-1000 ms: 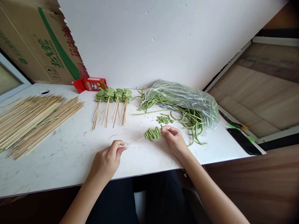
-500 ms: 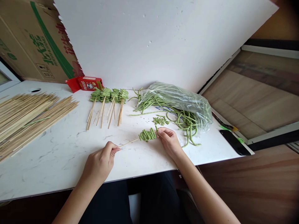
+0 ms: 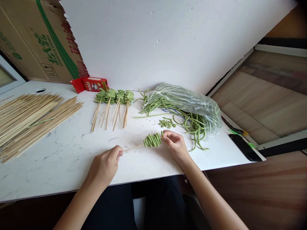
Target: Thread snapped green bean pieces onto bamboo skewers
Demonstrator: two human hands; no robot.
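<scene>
My left hand (image 3: pixel 105 163) pinches the bare end of a thin wooden skewer (image 3: pixel 133 148). Several short green bean pieces (image 3: pixel 152 140) are threaded crosswise on the skewer's right part. At its right end, my right hand (image 3: pixel 176 145) has its fingers closed on a bean piece (image 3: pixel 162 134), held beside the threaded ones. Small cut bean bits (image 3: pixel 167 122) lie behind my right hand. Further back, finished bean skewers (image 3: pixel 115 96) lie side by side in bunches, their sticks towards me.
Loose bare skewers (image 3: pixel 31 118) cover the table's left side. A plastic bag of long beans (image 3: pixel 184 100) lies at the back right, near a black phone (image 3: pixel 244 147). A red packet (image 3: pixel 92 84) and a cardboard box (image 3: pixel 40 41) stand at the back left.
The camera view has shifted slightly, moving the scene a little to the right. The last bean piece by my right fingers is now more upright; both hands still hold on.
</scene>
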